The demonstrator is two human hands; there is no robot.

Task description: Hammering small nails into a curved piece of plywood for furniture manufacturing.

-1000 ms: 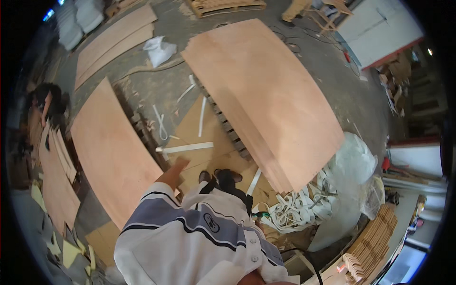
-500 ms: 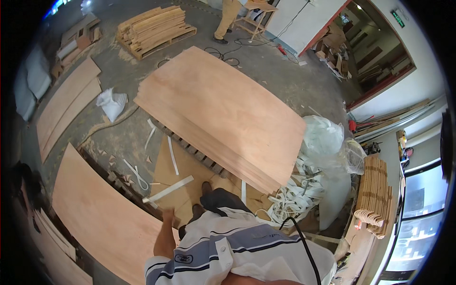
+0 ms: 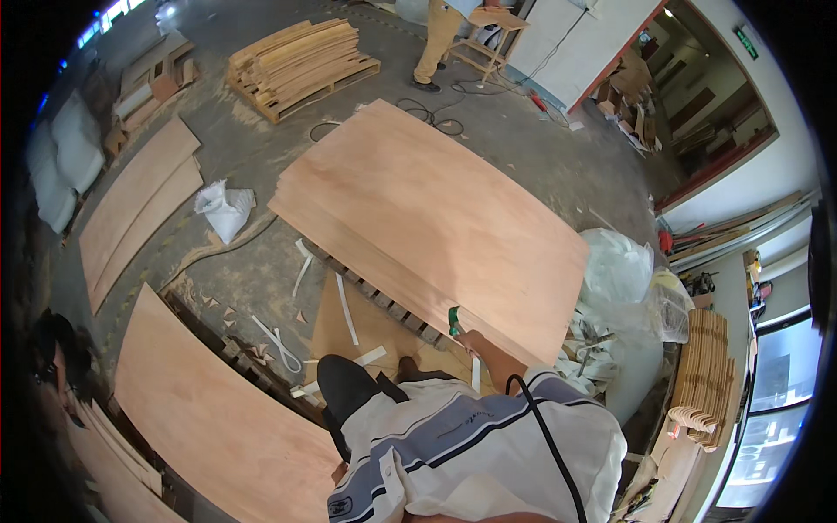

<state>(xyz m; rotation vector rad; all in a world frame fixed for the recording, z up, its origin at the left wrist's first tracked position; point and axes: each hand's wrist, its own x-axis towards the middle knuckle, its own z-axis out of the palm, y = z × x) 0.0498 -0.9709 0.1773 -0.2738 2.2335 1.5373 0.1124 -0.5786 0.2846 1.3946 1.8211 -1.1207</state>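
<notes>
My right hand (image 3: pixel 472 342) is closed round a small green and dark curved tool (image 3: pixel 454 321), whose exact kind I cannot make out. It is at the near edge of a stack of large plywood sheets (image 3: pixel 427 209), which lies on a slatted pallet (image 3: pixel 384 301). Only a bit of my left hand (image 3: pixel 338 473) shows beside my shirt, by the edge of another plywood sheet (image 3: pixel 218 401) at the lower left. Its fingers are hidden.
White strap offcuts (image 3: pixel 347 309) and a cardboard sheet (image 3: pixel 336 327) lie by my feet. Clear plastic wrap (image 3: pixel 617 266) and tangled strapping are heaped at right. A white sack (image 3: pixel 225 212) and a loaded pallet (image 3: pixel 301 65) stand farther off. A person (image 3: pixel 436 44) stands at the back.
My right hand has come into view with the green tool, at the stack's near edge. My left hand has drawn back toward my body. The view has shifted slightly.
</notes>
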